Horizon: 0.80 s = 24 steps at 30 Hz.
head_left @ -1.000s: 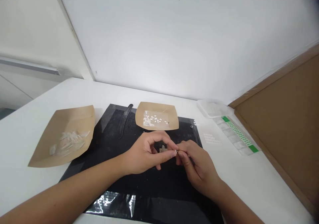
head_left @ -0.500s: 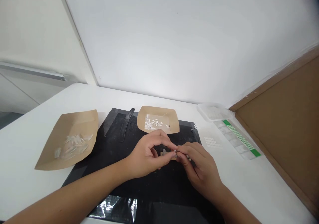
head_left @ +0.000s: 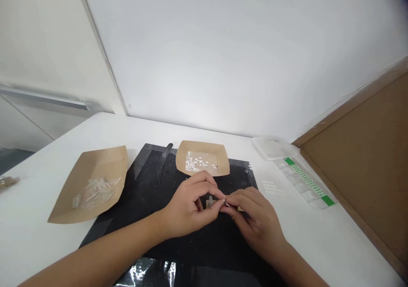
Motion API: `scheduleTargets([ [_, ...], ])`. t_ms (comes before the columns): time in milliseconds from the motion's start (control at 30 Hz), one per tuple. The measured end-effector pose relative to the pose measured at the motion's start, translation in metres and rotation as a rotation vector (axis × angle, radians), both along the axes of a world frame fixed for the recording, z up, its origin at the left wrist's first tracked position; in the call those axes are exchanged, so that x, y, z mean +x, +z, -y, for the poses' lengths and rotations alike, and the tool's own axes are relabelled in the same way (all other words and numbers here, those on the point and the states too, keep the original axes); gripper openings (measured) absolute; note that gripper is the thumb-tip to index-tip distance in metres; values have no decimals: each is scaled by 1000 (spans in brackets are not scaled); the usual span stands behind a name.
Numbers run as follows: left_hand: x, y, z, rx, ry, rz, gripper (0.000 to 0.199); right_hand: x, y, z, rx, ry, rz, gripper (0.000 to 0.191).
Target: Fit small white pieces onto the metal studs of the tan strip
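My left hand (head_left: pixel 194 200) is pinched, with thumb and forefinger closed on a tiny white piece (head_left: pixel 223 200). Against those fingertips, my right hand (head_left: pixel 255 212) has its thumb and forefinger pressed together on a small object, mostly covered, with dark and white bits showing. Its kind is too small to make out. Behind the left fingers, a small tan block with a clear upright piece (head_left: pixel 210 201) partly shows. Both hands are above a black mat (head_left: pixel 185 248). Beyond them, a brown paper tray (head_left: pixel 225 164) holds many small white pieces.
Clear elongated pieces like false nail tips lie in a larger paper tray (head_left: pixel 105 157) at left. A black curved nail file (head_left: pixel 162 166) rests on the mat. To the right are a green-striped clear compartment case (head_left: pixel 308 183), a clear plastic box (head_left: pixel 274 148) and small white stickers (head_left: pixel 271 187).
The view has shifted, so the table things appear slightly lower. Both hands keep their pinch with the fingertips meeting, turned slightly. A blurred brownish thing now shows at the left edge.
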<state>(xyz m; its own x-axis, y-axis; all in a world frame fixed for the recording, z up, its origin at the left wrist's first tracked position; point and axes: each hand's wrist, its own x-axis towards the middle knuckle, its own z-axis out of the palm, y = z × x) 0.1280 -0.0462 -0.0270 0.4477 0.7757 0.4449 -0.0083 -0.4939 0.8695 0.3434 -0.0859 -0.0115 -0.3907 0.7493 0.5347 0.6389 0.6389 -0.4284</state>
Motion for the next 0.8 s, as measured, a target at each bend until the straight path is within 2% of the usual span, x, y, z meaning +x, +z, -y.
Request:
scheduleTargets([
  [233,-4,-3,-2,164,-36,-19,15,1,4,4,-120,58,-31,4],
  [433,-4,2,0,224,-37,9,15,1,11,5,-305,157,-157,11],
  [533,-3,0,0,261,-19,35,16,-1,12,3,-359,162,-230,14],
  [667,-3,-3,-2,229,-24,33,25,-2,6,2,-323,70,-263,13],
  [800,-3,-2,-1,161,-11,25,32,-2,0,4,-164,-31,-209,14],
])
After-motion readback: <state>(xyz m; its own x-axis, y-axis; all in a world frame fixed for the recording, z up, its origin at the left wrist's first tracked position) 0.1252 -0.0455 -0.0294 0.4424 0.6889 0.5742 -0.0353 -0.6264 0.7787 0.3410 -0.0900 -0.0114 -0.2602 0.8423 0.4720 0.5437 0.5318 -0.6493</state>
